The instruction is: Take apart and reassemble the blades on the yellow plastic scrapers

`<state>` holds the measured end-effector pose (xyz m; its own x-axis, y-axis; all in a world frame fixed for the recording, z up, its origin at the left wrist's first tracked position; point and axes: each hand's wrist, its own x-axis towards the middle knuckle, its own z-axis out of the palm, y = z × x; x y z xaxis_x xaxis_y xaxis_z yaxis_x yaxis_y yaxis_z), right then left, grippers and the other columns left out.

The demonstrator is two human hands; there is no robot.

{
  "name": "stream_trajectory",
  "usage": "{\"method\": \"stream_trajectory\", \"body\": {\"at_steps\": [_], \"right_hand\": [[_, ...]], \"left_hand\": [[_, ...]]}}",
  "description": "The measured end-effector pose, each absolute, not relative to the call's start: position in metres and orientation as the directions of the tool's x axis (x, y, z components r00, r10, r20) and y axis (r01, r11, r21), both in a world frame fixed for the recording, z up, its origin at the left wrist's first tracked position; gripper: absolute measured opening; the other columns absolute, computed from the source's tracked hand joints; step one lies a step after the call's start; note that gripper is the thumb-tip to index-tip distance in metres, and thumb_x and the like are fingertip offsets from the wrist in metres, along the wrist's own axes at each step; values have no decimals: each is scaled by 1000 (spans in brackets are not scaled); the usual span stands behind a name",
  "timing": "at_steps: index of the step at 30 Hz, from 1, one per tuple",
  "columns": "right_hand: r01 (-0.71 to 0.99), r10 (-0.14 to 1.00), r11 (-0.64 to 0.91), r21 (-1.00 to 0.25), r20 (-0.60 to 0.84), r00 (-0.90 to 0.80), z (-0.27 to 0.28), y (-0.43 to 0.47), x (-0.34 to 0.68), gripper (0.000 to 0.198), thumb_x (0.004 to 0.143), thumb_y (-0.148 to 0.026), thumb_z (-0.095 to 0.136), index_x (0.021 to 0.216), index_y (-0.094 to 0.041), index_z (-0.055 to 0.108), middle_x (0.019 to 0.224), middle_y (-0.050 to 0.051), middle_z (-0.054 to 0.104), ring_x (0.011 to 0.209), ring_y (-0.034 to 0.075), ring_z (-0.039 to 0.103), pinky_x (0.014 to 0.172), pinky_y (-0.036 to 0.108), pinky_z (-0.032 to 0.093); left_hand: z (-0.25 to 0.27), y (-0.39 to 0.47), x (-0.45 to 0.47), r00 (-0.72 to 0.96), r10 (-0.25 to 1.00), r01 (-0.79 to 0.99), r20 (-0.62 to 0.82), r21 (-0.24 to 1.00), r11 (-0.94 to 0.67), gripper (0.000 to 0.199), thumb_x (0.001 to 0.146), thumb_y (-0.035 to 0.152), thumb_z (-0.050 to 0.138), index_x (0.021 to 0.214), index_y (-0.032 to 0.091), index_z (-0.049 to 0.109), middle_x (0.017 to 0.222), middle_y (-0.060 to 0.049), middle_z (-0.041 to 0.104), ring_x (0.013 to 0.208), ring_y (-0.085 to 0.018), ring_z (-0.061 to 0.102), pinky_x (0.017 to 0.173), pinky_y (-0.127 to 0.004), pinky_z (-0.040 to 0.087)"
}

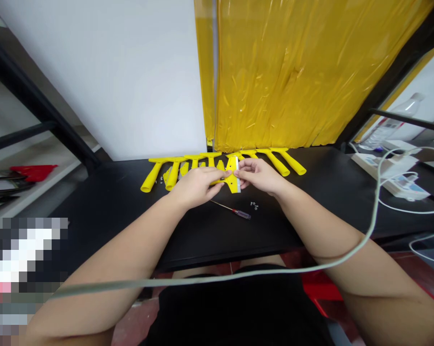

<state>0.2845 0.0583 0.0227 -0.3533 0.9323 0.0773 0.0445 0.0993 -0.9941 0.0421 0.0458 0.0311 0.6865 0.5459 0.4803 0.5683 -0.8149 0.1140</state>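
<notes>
Between my hands is a yellow scraper [232, 183] with small holes in its flared head and a pale metal strip along the right edge. My left hand [195, 186] is closed round the handle side, its thumb near the head. My right hand [263, 176] pinches the strip side with thumb and fingers. Just below them on the table lies a screwdriver [241, 214] with a dark, translucent handle. A few small screws [254, 206] are scattered to its right. Whether either hand also holds a screw is hidden.
More yellow scraper handles [150, 177] lie in a row along the back of the black table [123, 226]. Behind stand a white panel [130, 72] and a yellow-wrapped panel [281, 72]. White power strips [393, 175] and a bottle [386, 125] sit at right. A pale cable [245, 274] crosses in front.
</notes>
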Motion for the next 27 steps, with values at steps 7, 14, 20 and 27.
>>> {"method": "stream_trajectory", "body": {"at_steps": [7,14,20,27], "right_hand": [[46,928,114,-992,90,-361,22,60,287,46,65,-46,98,78,-17,65,64,0,71,54,11,67,56,23,63],[13,916,119,-993,104,-388,24,57,287,44,66,-43,98,79,-18,65,67,0,73,55,11,68,56,23,62],[-30,920,56,-998,63,-387,25,57,289,47,64,-41,99,74,-19,58,64,-2,72,52,10,67,55,22,62],[-49,915,56,-997,71,-397,26,55,288,48,66,-45,98,71,-19,59,60,-4,68,50,8,64,53,21,60]], "left_hand": [[31,48,41,723,487,530,490,60,-846,25,103,24,58,122,20,73,111,-7,80,102,-23,74,90,-37,59],[34,46,42,748,442,482,494,52,-874,20,106,28,55,110,19,73,105,-8,78,98,-22,73,88,-35,57],[33,48,42,771,381,439,511,9,-898,25,108,28,52,103,20,75,103,-8,76,94,-19,72,82,-32,56],[30,49,40,740,364,430,566,18,-903,29,104,25,61,132,21,68,114,-8,79,102,-22,75,89,-34,59]]}}
